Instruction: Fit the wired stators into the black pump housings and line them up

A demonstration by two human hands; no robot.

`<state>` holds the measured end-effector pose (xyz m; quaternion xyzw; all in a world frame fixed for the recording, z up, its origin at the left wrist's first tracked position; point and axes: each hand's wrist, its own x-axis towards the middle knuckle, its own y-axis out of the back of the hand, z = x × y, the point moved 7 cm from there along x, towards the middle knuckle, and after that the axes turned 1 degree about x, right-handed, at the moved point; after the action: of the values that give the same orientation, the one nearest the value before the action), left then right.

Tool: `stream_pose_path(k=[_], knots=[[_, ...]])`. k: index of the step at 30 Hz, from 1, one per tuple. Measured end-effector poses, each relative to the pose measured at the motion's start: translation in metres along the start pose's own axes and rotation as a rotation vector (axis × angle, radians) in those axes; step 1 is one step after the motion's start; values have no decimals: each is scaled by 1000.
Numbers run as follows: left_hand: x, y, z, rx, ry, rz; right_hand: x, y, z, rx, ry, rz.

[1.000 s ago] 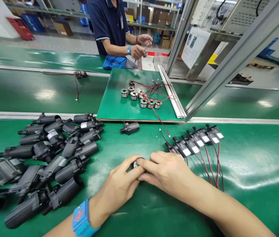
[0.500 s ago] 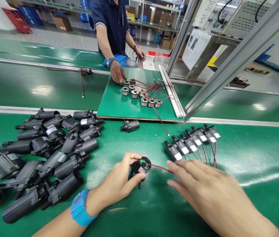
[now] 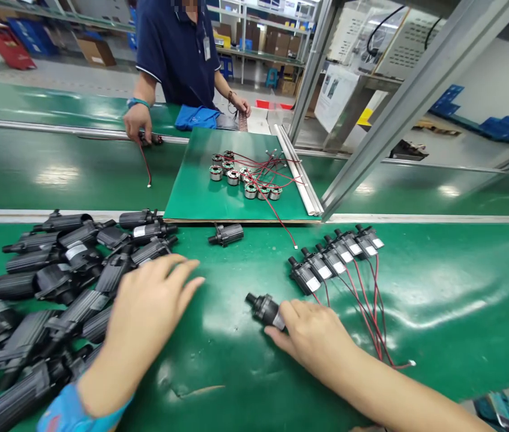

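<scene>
My right hand (image 3: 311, 333) is closed around a small black pump (image 3: 264, 310), just above or on the green bench; its nozzle end points up and left, away from my fingers. A white label shows by my fingertips. My left hand (image 3: 158, 300), with a blue band at the wrist, holds nothing, its thumb and fingers apart. It hovers at the right side of a pile of black pump housings (image 3: 59, 282) and hides some of them. Beyond my right hand, several labelled pumps (image 3: 334, 259) stand in a slanted row with red and black wires trailing toward me.
A single pump housing (image 3: 226, 234) lies near a raised green board (image 3: 191, 198) bearing several wired motor stators (image 3: 233, 176). White rails (image 3: 297, 171) and a metal post (image 3: 398, 114) stand at right. Across the bench, a co-worker's hand (image 3: 138, 122) touches a wired part.
My left hand has let go of the pump and moved left to the pile. My right hand now grips the pump. The co-worker's hand has shifted left from the stators to another wired part.
</scene>
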<state>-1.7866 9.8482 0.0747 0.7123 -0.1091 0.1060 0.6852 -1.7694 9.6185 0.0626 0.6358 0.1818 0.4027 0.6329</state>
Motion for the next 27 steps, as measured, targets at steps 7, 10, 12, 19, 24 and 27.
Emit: stream_pose_path(k=[7, 10, 12, 19, 24, 27], knots=[[-9, 2, -41, 302, 153, -150, 2, 7, 42, -284, -153, 24], [-8, -3, -39, 231, 141, -132, 10, 21, 52, -194, -125, 38], [-6, -3, -36, 98, 145, -98, 24, 32, 62, -76, -114, 69], [-5, -25, -5, -1268, 414, -207, 128, 25, 111, 163, -138, 128], [-14, -39, 31, -1941, 573, -402, 197, -4, 120, 75, -134, 168], [-17, -43, 37, -1947, 557, -402, 220, -19, 117, -14, -123, 137]])
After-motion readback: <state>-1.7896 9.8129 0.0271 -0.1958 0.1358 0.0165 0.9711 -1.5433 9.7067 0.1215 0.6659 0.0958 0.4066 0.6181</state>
